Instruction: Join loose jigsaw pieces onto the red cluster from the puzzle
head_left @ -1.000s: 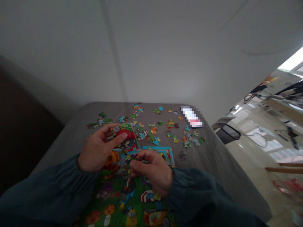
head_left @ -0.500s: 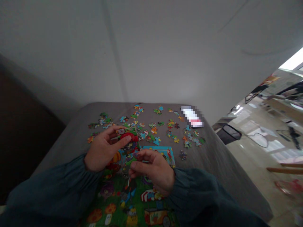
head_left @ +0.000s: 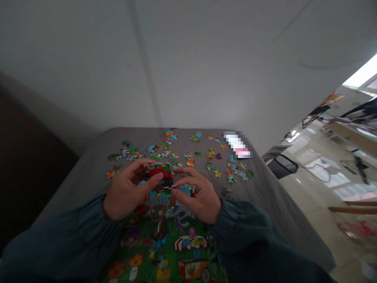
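My left hand [head_left: 126, 192] grips a small joined section of jigsaw puzzle [head_left: 167, 173] between thumb and fingers. The section shows a red shape, green ground and a grey wheel, and it is raised above the table. My right hand [head_left: 200, 198] is closed at the section's lower right edge, its thumb and fingers pinching a puzzle piece [head_left: 170, 188] seen nearly edge-on. Whether that piece is locked into the section, I cannot tell. Below both hands lies a colourful cartoon picture sheet [head_left: 165, 236], partly covered by my hands and sleeves.
Several loose puzzle pieces [head_left: 212, 153] are scattered over the grey cloth-covered table [head_left: 273, 220]. A blurred-out phone [head_left: 237, 145] lies at the back right, against a pale wall [head_left: 194, 70]. To the right, beyond the table edge, a black-framed mirror-like object [head_left: 282, 165] stands out.
My right hand has moved up with its puzzle piece, from below the section to its right edge. My left hand stays almost in place, still holding the section.
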Demonstrator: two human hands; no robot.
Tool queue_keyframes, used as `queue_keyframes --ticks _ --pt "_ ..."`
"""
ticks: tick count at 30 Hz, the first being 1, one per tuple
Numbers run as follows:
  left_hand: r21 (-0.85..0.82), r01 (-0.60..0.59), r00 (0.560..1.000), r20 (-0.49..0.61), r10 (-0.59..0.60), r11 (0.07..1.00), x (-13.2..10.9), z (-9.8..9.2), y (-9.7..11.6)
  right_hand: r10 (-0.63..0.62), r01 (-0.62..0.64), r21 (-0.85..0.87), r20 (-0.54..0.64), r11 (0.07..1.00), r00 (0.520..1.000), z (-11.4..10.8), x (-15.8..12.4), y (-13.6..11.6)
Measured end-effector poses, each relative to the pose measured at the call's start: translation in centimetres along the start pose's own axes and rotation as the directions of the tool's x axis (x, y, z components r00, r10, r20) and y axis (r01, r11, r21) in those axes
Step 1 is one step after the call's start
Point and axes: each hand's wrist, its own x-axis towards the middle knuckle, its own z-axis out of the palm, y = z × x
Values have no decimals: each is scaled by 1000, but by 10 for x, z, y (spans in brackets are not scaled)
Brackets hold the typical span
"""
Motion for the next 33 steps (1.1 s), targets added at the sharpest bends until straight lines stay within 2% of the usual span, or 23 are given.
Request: queue_keyframes --ticks 3,5,10,16,19,22,27,33 --pt "-68 38 997 -69 -43 997 1 1 6 47 -48 37 46 998 998 2 0 3" --pt "-104 63 992 -105 -74 993 2 1 10 131 -140 108 86 984 988 6 -2 5" --pt "-153 73 987 -132 -93 986 2 3 12 379 -419 286 185 862 907 17 -4 13" --pt "-200 107 987 -93 -127 974 -3 9 11 498 -535 391 201 749 843 23 -3 14" --pt "-202 100 989 -85 -119 974 -5 11 12 503 -533 408 188 741 843 24 -3 13" --pt "-169 94 989 -97 -112 981 -7 13 13 464 -492 403 173 771 869 24 -5 14" --pt "-98 97 989 -98 -107 990 -9 15 11 357 -392 278 170 877 919 24 -7 17" --pt "-100 89 990 -99 -98 991 -10 15 13 271 -289 142 132 947 954 22 -7 13"
